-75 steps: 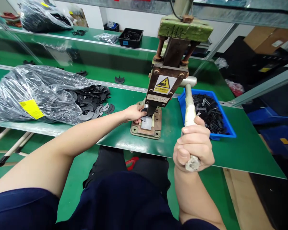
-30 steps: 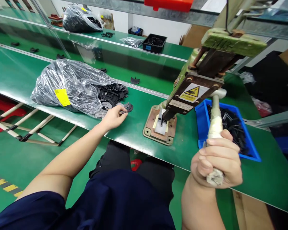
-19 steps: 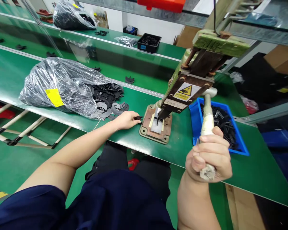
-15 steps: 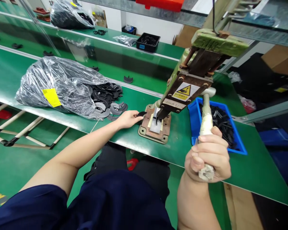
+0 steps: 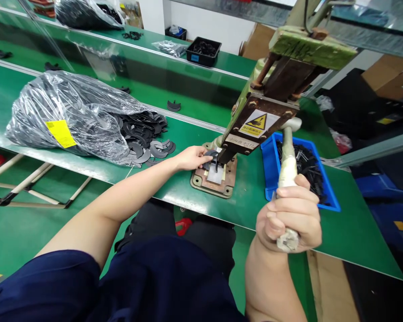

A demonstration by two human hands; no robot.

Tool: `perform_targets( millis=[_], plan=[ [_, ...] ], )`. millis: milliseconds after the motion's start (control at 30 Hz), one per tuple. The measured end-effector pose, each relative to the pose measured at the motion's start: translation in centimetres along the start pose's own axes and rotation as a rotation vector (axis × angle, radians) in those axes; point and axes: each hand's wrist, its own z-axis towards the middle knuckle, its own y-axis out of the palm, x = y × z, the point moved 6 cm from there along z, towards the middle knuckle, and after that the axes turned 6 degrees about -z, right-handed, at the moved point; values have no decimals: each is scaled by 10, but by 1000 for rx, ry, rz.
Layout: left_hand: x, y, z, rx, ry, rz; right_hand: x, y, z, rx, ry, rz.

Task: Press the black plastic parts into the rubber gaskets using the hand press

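Note:
My left hand (image 5: 194, 158) pinches a black curved plastic piece (image 5: 209, 158) over the base plate (image 5: 204, 182) of a green hand press (image 5: 255, 120). The piece lies against the dark upright part below the press ram, and the fingers cover some of it. A small silvery plate (image 5: 215, 175) sits on the base just in front. With my right hand (image 5: 293, 218) I grip the tape-wrapped lever (image 5: 288, 166) of the press, fingers wrapped round its lower end. Whether the ram touches the piece cannot be made out.
Left of the press, a clear plastic bag (image 5: 70, 116) spills black curved pieces (image 5: 141, 134) onto the green table. A blue bin (image 5: 328, 188) of black parts stands behind the lever. Beyond the ledge are a single curved piece (image 5: 173, 106) and a black tray (image 5: 203, 52).
My left hand has moved right, bringing the curved piece from the base plate's left edge to beneath the ram. My right hand keeps its hold on the lever. The view has shifted slightly.

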Motion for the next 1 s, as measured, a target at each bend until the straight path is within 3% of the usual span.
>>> perform_targets(
  millis=[433,600,833,900,1000],
  plan=[
    [4,-1,5,-47,-97,-107,2,3,-3,111,-7,42],
    [6,-2,9,-69,-224,-129,2,6,0,205,-44,88],
    [2,-1,9,-68,-384,-113,1,7,-4,164,-35,37],
    [1,0,9,-60,-381,-125,2,7,7,171,-44,27],
    [2,2,4,-61,-378,-156,0,5,47,166,-89,51]
  ],
)
